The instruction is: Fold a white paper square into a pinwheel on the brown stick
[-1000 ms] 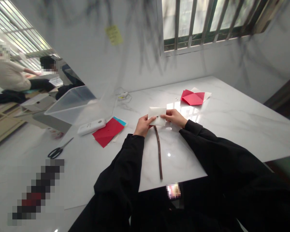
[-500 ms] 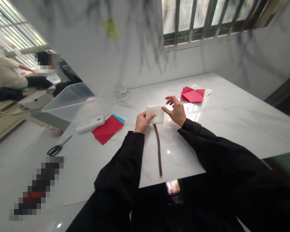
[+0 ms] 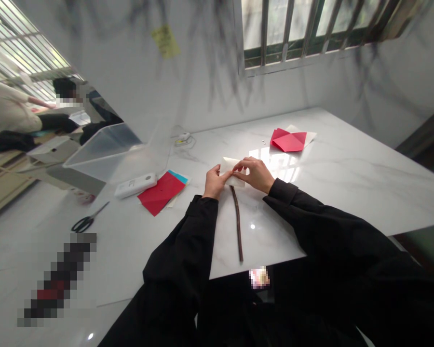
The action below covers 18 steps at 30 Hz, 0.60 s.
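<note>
A small cream-white paper envelope [image 3: 227,164] is held up over the table, its left edge gripped in my left hand [image 3: 214,183] with the thumb across its front. My right hand [image 3: 256,173] bends over the envelope's right half, fingertips pinched together at its middle, close to my left thumb. Whatever lies between those fingertips is hidden. Just below the envelope, a thin brown stick [image 3: 237,224] lies lengthwise on the white marbled table [image 3: 332,193], pointing toward me.
Red envelopes [image 3: 289,140] lie at the back right, near tiny bright pieces [image 3: 264,142]. On the left are another red envelope [image 3: 162,193] over blue paper [image 3: 177,176], a white device [image 3: 135,185], black-handled scissors [image 3: 84,224] and a clear plastic bin [image 3: 104,149]. Other people sit far left.
My right hand has come left and down from beside the envelope onto its front, and its spread fingers have closed into a pinch. My left hand keeps its hold.
</note>
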Each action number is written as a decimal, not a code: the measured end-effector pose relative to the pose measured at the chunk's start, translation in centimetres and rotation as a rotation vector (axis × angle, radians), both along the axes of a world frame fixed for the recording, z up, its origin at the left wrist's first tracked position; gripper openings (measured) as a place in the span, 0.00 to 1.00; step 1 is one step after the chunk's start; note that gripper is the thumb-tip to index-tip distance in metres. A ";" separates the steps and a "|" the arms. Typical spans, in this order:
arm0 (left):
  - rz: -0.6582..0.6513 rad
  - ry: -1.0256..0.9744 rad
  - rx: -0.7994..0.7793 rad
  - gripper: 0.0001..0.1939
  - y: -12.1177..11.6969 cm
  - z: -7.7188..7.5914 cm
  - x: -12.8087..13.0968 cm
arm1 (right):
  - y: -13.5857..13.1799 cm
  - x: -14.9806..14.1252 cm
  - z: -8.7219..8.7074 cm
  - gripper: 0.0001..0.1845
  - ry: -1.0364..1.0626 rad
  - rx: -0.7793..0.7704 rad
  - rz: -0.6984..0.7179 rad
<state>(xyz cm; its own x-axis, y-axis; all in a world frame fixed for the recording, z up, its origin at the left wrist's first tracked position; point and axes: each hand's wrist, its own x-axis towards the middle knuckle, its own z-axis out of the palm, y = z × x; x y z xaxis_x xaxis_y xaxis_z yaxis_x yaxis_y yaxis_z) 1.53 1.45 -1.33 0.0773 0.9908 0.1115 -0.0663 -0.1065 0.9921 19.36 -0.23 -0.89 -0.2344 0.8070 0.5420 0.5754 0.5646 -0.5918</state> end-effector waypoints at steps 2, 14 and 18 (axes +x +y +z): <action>0.005 -0.007 -0.008 0.23 -0.1 0.1 0.1 | 0.0 0.0 0.1 0.04 -0.024 -0.002 0.003; 0.034 0.058 0.004 0.19 0.4 -0.3 -0.2 | -0.2 -0.1 0.0 0.07 0.135 -0.132 0.042; 0.150 0.035 -0.040 0.18 1.1 -0.6 -0.8 | -0.1 0.1 0.0 0.05 0.263 -0.167 0.030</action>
